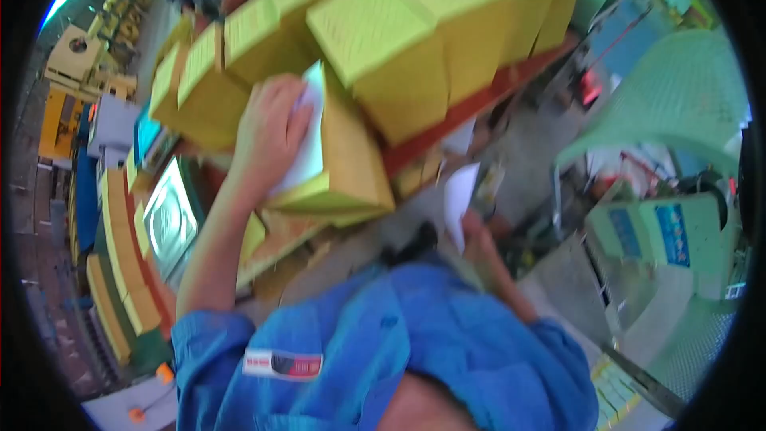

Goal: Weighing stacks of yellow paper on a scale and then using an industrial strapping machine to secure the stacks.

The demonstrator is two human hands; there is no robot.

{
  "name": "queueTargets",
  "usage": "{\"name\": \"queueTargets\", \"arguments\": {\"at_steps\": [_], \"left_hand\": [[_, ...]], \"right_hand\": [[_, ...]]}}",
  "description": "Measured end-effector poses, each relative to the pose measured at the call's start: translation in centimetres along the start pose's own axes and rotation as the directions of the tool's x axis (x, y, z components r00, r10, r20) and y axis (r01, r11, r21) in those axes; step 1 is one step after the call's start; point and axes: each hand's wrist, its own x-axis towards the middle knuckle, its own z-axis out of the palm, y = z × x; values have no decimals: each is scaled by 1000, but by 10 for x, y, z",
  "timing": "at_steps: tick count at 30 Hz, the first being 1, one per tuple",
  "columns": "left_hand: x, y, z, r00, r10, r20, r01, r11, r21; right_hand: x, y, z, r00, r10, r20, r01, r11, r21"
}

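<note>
Left hand (270,134) pressed flat on one white paper sheet (307,140) atop a yellow cardboard box (347,168); my right hand (476,231), well apart, pinched a second white sheet (459,195). Roughly six boxy yellow cartons (383,40) stacked behind.

A packing workshop: stacked yellow cartons (415,40), machines (76,56) around.

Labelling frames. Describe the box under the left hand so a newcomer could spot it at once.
Start at the stack of yellow boxes on the red-edged platform. At its near edge, the left hand presses a white sheet onto one box. It alone juts out tilted from the stack and carries the sheet.
</note>
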Motion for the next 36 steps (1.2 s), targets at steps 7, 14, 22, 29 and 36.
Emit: {"name": "queueTargets", "arguments": {"at_steps": [7,14,22,29,36], "left_hand": [[-46,30,-18,992,49,115,-43,998,-54],[-63,10,-9,997,78,-12,-78,995,-60],[-38,-28,13,990,-7,143,59,928,-368],[-51,-9,-21,988,104,117,-64,950,-304],[-79,-13,7,857,514,-37,-515,850,-111]], "right_hand": [[33,72,37,910,12,415,-181,911,370],[18,94,85,906,106,410,-244,922,301],[30,79,77,911,45,409,-68,997,42],[34,72,98,926,19,377,-33,999,31],[-50,75,74,986,-100,130,87,991,102]]}}
